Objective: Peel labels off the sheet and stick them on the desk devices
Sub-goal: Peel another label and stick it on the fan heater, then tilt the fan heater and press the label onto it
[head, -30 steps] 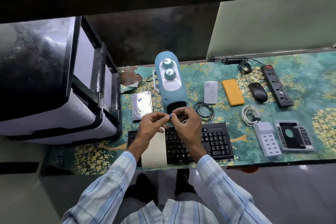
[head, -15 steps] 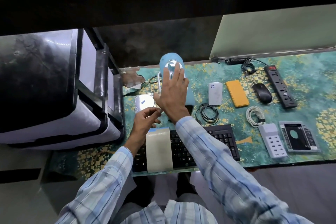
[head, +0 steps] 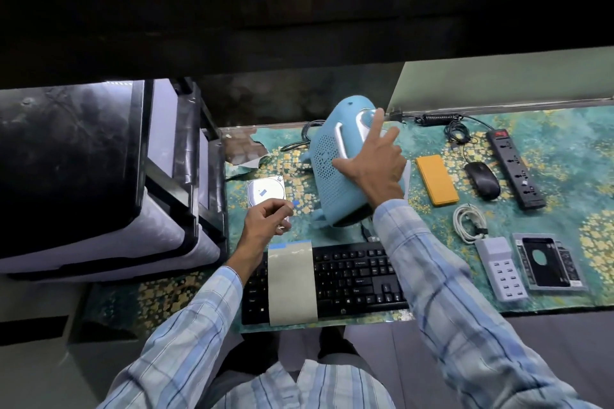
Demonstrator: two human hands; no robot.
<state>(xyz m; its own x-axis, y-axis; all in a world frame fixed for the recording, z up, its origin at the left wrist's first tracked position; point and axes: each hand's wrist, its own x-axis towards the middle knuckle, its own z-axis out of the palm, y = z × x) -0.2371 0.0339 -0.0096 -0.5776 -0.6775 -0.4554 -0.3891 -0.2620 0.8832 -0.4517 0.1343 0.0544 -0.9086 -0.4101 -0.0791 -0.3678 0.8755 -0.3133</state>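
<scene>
Left hand (head: 265,221) pinches a small blue label (head: 295,203) between thumb and fingertip, just beside the hard drive (head: 265,191), which carries a label of its own. Right hand (head: 372,163), fingers spread, presses flat on the blue fan heater (head: 332,183), which stands tilted. Label sheet (head: 291,279) lies across the keyboard (head: 358,279).

Risk one: with no closed grip on it, the heater may slip or roll toward the hard drive.

Risk two: the label may curl onto the fingertip, or bond poorly on the perforated grille. Its adhesive side apparently faces away, but the view is too small to confirm.
</scene>
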